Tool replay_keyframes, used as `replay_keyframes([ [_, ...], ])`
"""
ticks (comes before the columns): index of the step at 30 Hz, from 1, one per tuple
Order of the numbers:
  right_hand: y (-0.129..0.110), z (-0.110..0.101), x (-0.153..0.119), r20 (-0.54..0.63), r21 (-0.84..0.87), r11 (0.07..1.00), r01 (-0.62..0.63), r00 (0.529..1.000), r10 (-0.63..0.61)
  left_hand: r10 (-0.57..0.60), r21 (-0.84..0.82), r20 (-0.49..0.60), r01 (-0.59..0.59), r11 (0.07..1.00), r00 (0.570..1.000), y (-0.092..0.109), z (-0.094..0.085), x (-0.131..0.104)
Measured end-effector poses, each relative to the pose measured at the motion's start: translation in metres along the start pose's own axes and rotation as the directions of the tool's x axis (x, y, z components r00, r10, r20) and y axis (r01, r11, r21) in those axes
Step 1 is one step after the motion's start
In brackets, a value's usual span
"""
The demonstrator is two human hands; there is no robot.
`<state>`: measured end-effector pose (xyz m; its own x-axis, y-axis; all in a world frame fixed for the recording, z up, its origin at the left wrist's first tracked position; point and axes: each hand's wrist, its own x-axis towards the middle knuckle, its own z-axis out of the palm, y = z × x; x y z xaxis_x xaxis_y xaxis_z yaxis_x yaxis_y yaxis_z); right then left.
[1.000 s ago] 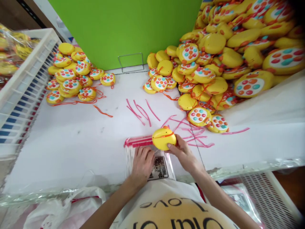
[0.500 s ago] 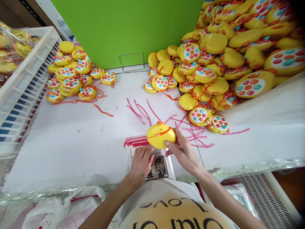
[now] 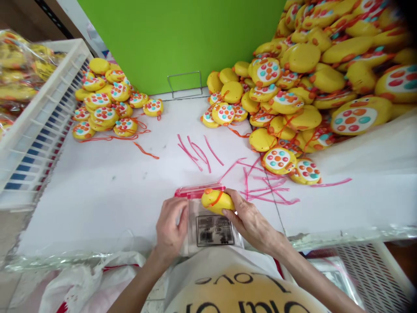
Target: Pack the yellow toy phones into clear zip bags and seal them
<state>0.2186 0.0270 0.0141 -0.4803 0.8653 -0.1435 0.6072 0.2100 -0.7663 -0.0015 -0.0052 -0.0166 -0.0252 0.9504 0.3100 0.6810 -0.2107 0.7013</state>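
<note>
My right hand [image 3: 249,217] is closed around the right end of a yellow duck toy [image 3: 217,201] that has an orange beak and an orange cord across it. Under the toy lies a clear plastic zip bag [image 3: 193,228] with a pink top strip and a black printed label. My left hand [image 3: 172,226] is curled at the upper left edge of this bag, with fingers and thumb pinching it. The fingertips are partly hidden. The toy is held above the bag's upper part, just below the pink strip.
A large heap of duck toys [image 3: 306,87] fills the right back. A smaller pile [image 3: 104,113] sits at the left back, beside a white crate [image 3: 42,113] of bagged toys. Pink strips [image 3: 195,152] are scattered mid-table. A green panel [image 3: 182,43] with a wire stand [image 3: 185,95] stands behind.
The duck toy has come down and nearer to me, tilted so its side shows. My left hand has moved left from the bag's middle to its left edge and curled closed.
</note>
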Motion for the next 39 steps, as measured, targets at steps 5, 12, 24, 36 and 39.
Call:
replay_keyframes([
  [5,-0.001,-0.001,0.000,0.013,-0.024,0.999,0.043,0.999,-0.043,-0.526,-0.267,0.247,0.579,0.770,0.814,0.003,-0.002,0.013],
  [12,-0.005,-0.010,0.005,0.132,-0.095,0.994,0.045,0.991,-0.032,-0.507,-0.459,0.362,0.623,0.634,0.782,0.008,0.017,0.025],
  [24,-0.009,-0.029,0.028,0.400,-0.258,0.952,0.164,0.915,-0.050,-0.459,-0.444,0.360,0.582,0.681,0.812,0.011,0.016,0.016],
  [36,-0.022,0.001,0.016,0.258,-0.494,0.822,0.283,0.951,-0.172,-0.500,-0.490,0.351,0.610,0.622,0.792,0.012,0.012,0.012],
  [39,-0.024,0.005,0.010,0.166,-0.433,0.853,0.290,0.956,-0.241,-0.520,-0.473,0.349,0.625,0.620,0.780,0.011,0.013,0.010],
])
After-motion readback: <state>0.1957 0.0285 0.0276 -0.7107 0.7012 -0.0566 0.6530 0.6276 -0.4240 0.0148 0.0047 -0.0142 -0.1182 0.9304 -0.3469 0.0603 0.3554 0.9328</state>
